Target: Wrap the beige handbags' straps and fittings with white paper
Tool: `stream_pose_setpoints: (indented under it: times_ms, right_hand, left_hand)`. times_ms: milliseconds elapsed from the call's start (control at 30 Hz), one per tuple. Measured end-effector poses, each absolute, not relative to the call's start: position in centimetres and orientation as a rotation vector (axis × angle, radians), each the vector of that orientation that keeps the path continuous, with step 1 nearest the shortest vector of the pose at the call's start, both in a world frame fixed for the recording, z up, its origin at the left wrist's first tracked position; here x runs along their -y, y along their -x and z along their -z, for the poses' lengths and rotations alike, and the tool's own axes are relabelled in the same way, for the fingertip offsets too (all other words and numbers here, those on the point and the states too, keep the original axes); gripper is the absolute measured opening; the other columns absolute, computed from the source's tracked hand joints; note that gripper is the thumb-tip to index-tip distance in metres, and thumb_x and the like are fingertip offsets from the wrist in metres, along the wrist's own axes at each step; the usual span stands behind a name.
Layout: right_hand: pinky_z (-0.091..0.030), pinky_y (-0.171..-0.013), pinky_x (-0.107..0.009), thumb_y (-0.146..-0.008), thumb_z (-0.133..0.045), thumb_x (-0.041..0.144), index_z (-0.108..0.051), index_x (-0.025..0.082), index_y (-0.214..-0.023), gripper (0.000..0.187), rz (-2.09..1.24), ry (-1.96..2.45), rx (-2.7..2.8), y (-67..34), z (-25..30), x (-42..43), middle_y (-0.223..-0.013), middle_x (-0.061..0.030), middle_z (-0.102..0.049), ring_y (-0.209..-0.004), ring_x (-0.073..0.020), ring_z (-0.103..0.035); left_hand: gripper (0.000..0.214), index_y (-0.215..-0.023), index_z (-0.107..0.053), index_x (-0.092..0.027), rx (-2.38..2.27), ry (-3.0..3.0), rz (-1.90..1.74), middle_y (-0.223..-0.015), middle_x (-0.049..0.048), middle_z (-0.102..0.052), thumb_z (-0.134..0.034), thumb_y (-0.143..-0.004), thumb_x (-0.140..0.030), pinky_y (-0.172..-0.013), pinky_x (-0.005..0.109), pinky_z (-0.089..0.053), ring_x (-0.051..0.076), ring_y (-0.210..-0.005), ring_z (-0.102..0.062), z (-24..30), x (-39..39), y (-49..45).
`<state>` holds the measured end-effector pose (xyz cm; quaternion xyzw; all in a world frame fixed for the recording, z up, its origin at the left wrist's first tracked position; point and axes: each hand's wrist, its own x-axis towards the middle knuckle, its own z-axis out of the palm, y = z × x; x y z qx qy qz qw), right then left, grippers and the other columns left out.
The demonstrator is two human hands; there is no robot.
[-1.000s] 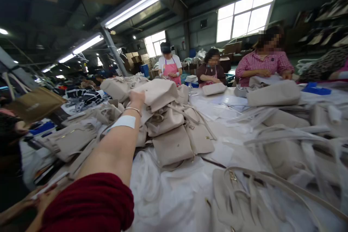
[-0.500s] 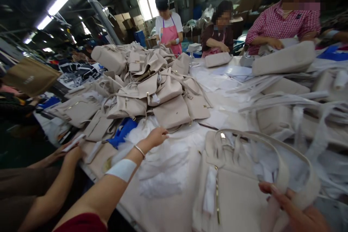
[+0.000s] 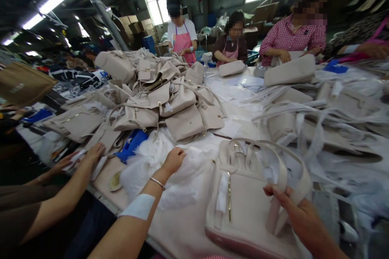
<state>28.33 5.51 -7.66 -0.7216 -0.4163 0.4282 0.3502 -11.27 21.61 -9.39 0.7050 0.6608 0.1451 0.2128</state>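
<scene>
My left hand [image 3: 174, 161], with a bracelet on its wrist and a pale patch on the forearm, is over a heap of thin white wrapping sheets [image 3: 182, 192]. Its fingers are curled together, and whatever they may pinch is hidden. In front of me a beige backpack [image 3: 249, 200] lies on the table, showing a gold zip and a white-wrapped zip pull. My right hand [image 3: 293, 204] is closed around its strap [image 3: 282, 170], at the bag's right side.
Beige bags [image 3: 182, 123] are piled beyond my left hand, with blue material [image 3: 132, 145] beside them. More bags and wrapped straps [image 3: 304, 123] lie at the right. A co-worker's hands [image 3: 88, 158] work at the left edge. Several people stand across the table [image 3: 173, 226].
The view has turned slightly right. The backpack and my right hand appear further left, and the bag's lower edge now shows. The left co-worker's hand has moved onto a beige bag.
</scene>
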Motion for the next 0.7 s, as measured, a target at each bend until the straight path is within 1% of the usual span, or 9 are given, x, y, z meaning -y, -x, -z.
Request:
stream_pose_setpoints:
  times_ms: [167,233,333,433,467,533,600,667,700]
  right_hand:
    - [-0.046,-0.091,-0.040,-0.075,-0.054,0.068,-0.075,0.020,-0.089,0.054,-1.145,1.795,1.003,-28.3,7.7,-4.5,-0.094,-0.0098,-0.073,-0.099,-0.0318,-0.062]
    - [-0.049,-0.083,-0.037,-0.075,-0.057,0.065,-0.075,0.019,-0.090,0.051,-1.211,1.722,0.926,-27.7,7.4,-4.6,-0.088,-0.0092,-0.073,-0.090,-0.0287,-0.063]
    - [-0.049,-0.071,-0.032,-0.074,-0.063,0.060,-0.074,0.019,-0.084,0.044,-1.372,1.525,0.754,-25.9,6.2,-5.1,-0.081,-0.0075,-0.070,-0.080,-0.0239,-0.062]
    - [-0.049,-0.067,-0.030,-0.072,-0.070,0.054,-0.072,0.017,-0.078,0.038,-1.516,1.367,0.632,-23.5,4.9,-6.0,-0.080,-0.0074,-0.068,-0.077,-0.0220,-0.062]
    - [-0.049,-0.066,-0.030,-0.072,-0.071,0.054,-0.072,0.017,-0.078,0.037,-1.538,1.340,0.630,-22.6,4.6,-6.2,-0.080,-0.0078,-0.068,-0.077,-0.0221,-0.061]
    - [-0.049,-0.067,-0.031,-0.072,-0.071,0.054,-0.072,0.016,-0.078,0.039,-1.555,1.305,0.671,-21.1,4.3,-6.5,-0.080,-0.0085,-0.068,-0.077,-0.0224,-0.061]
    - [-0.049,-0.068,-0.031,-0.073,-0.069,0.055,-0.071,0.015,-0.079,0.040,-1.561,1.288,0.736,-20.1,4.5,-6.6,-0.080,-0.0088,-0.068,-0.076,-0.0224,-0.061]
    - [-0.048,-0.069,-0.031,-0.075,-0.067,0.056,-0.071,0.015,-0.080,0.041,-1.564,1.297,0.787,-19.7,5.0,-6.4,-0.081,-0.0089,-0.068,-0.077,-0.0221,-0.061]
    - [-0.048,-0.070,-0.031,-0.075,-0.066,0.056,-0.071,0.015,-0.080,0.041,-1.562,1.313,0.806,-19.7,5.3,-6.4,-0.081,-0.0087,-0.068,-0.077,-0.0220,-0.061]
  left_hand:
    - [0.027,-0.084,-0.057,-0.018,-1.763,-1.782,-0.614,-0.070,0.0018,-0.064,-0.040,-0.091,-0.038,-0.062,0.029,-0.051,0.017,-0.065,-0.063,7.1,-20.8,11.0]
    - [0.029,-0.089,-0.056,-0.018,-1.720,-1.741,-0.645,-0.071,0.0012,-0.066,-0.037,-0.092,-0.040,-0.057,0.028,-0.052,0.016,-0.060,-0.064,6.5,-20.2,10.1]
    - [0.034,-0.102,-0.057,-0.019,-1.685,-1.749,-0.643,-0.081,0.0029,-0.070,-0.033,-0.094,-0.042,-0.059,0.028,-0.054,0.016,-0.062,-0.066,5.8,-19.3,8.9]
    - [0.033,-0.111,-0.059,-0.023,-1.747,-1.833,-0.563,-0.096,0.0055,-0.071,-0.034,-0.095,-0.038,-0.074,0.030,-0.054,0.018,-0.082,-0.068,5.6,-18.8,8.8]
    - [0.031,-0.109,-0.062,-0.023,-1.792,-1.865,-0.510,-0.101,0.0066,-0.070,-0.037,-0.094,-0.035,-0.080,0.031,-0.052,0.019,-0.092,-0.067,5.9,-18.6,9.0]
    - [0.021,-0.095,-0.068,-0.022,-1.891,-1.908,-0.349,-0.103,0.0094,-0.069,-0.049,-0.089,-0.029,-0.088,0.034,-0.048,0.023,-0.103,-0.063,6.9,-18.0,9.7]
    - [0.008,-0.076,-0.069,-0.018,-1.960,-1.911,-0.140,-0.092,0.0117,-0.070,-0.064,-0.077,-0.024,-0.086,0.037,-0.048,0.027,-0.099,-0.064,8.5,-17.1,10.5]
    - [0.010,-0.066,-0.068,-0.016,-1.989,-1.895,0.044,-0.080,0.0126,-0.070,-0.075,-0.065,-0.022,-0.079,0.039,-0.050,0.030,-0.089,-0.067,10.1,-16.0,11.3]
    - [0.012,-0.065,-0.068,-0.015,-2.000,-1.891,0.104,-0.077,0.0135,-0.069,-0.077,-0.062,-0.022,-0.077,0.039,-0.050,0.031,-0.087,-0.067,10.7,-15.5,11.6]
